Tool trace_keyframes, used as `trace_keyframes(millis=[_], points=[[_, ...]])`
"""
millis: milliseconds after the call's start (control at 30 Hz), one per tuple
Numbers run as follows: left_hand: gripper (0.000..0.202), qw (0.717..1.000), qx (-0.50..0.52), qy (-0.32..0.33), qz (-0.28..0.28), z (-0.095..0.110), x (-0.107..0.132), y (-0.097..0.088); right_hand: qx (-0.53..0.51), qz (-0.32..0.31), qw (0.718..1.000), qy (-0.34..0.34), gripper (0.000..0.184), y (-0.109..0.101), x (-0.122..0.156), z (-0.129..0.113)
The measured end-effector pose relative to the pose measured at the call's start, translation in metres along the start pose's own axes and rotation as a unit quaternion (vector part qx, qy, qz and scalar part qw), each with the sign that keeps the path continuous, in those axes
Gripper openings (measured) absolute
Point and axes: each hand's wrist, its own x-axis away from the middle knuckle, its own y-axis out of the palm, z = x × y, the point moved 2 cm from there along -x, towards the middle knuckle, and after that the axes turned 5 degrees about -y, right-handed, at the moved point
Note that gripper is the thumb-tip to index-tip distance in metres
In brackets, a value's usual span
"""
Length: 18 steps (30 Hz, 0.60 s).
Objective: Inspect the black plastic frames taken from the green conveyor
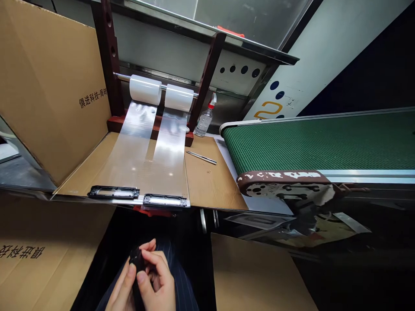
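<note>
Across the right side runs a green conveyor belt [324,144], cut off by the picture's right edge, its rounded near end just beside the worktop. A standing cardboard panel [52,86] walls off the worktop's left side. Lower down, a cardboard piece at left [65,255] and another at right [256,272], both cut off at the bottom, flank a dark gap in front of the worktop's edge.

A cardboard sheet [214,185] covers most of the worktop. Near its back stands a dark red stand [207,73], and 2 film strips [129,142] [170,151] run down from it to the front edge.

Below that edge, well apart from it, are the left hand [121,287] and right hand [160,276], fingers curled closed on the same black piece, thumbs pressed to it. On the stand's metal rod sit 2 film rolls [145,90] [179,97]. Just right of the stand is a clear spray bottle [203,123], upright, with a red and white head; how much liquid it holds is hard to make out.

At the front edge, 2 black frames [113,192] [165,200] lie flat on the strips' ends. A thin silver tool [201,157] rests right of the strips. The black piece [137,259] is between the hands, partly hidden by fingers; its full shape cannot be told.
</note>
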Motion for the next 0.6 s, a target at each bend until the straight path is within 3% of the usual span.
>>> trace_keyframes(millis=[167, 300, 433, 533, 600], points=[[0.038, 0.999, -0.036, -0.021, -0.036, 0.003, -0.011, -0.015, -0.084, -0.005, 0.995, 0.050, 0.049, 0.004, -0.002, 0.001], [0.043, 0.999, -0.026, -0.011, 0.023, 0.015, -0.016, -0.017, -0.111, -0.001, 0.993, 0.041, 0.043, 0.002, 0.004, 0.011], [0.056, 0.995, 0.013, 0.000, 0.099, 0.035, -0.014, -0.011, 0.020, -0.037, 0.999, 0.020, 0.052, -0.007, 0.019, 0.019], [0.055, 0.991, 0.037, 0.019, 0.126, 0.044, -0.012, -0.008, 0.097, -0.083, 0.992, -0.004, 0.065, -0.012, 0.027, 0.020], [0.052, 0.990, 0.045, 0.040, 0.128, 0.045, -0.012, -0.008, 0.127, -0.113, 0.985, -0.012, 0.061, -0.013, 0.030, 0.021]])
